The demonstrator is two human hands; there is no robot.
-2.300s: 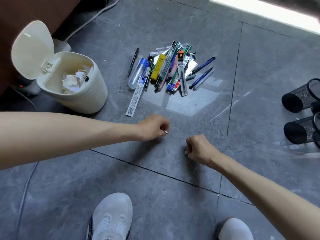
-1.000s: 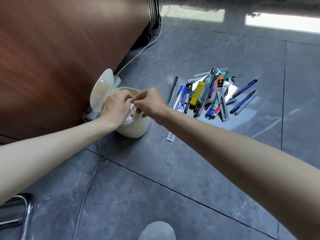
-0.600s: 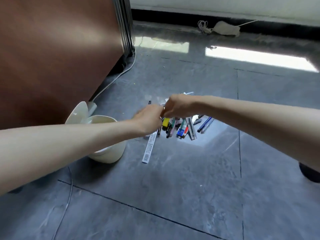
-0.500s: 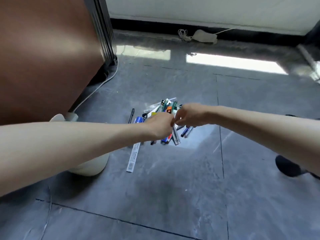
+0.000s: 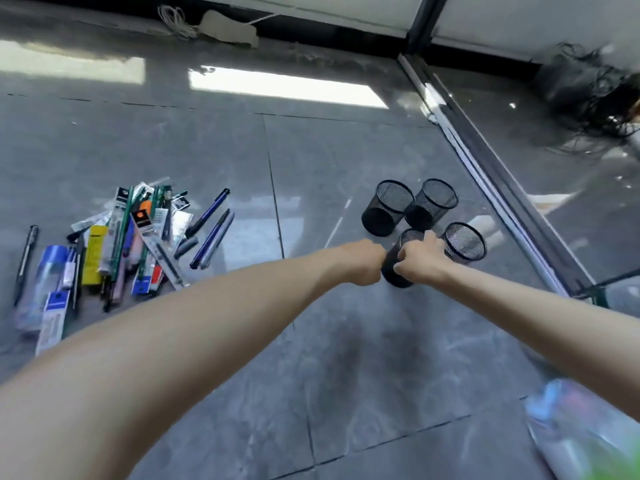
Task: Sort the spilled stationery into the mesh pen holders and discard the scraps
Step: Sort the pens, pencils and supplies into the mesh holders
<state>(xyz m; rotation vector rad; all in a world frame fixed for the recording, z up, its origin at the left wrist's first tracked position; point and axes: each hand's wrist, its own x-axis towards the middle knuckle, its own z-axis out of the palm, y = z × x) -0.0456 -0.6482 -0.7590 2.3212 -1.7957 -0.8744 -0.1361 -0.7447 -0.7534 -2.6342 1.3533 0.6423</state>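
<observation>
black pen [image 5: 25,259]: I see it lying alone on the grey floor [image 5: 214,140], closest to the floor's left edge, just beside the pile and apart from it.
stationery pile [image 5: 114,251]: heaped on the left part of the floor. It holds packaged refills, a yellow pack, blue packs and loose pens, overlapping and mostly pointing away from me.
blue pens [image 5: 211,237]: three or so lie side by side on the pile's right fringe, slanted up to the right.
left grip [image 5: 363,261]: fingers are curled and the knuckles are up against the left wall of the nearest holder. From my feed I cannot tell whether they wrap it or merely touch it.
nearest mesh pen holder [image 5: 393,271]: black, tilted with its mouth leaning away from me, caught between both grips, right of the floor's middle.
right grip [image 5: 419,259]: closed around that holder, with the thumb up at the rim and the fingers curled round the wall lower down.
other mesh pen holders [image 5: 388,207]: three stand mouth-up in a tight cluster just beyond and to the right of the held one. All sit near the floor's right edge.
metal track [image 5: 491,174]: runs diagonally along the floor's right edge.
plastic bag [image 5: 581,434]: blurred, at the near right corner.
</observation>
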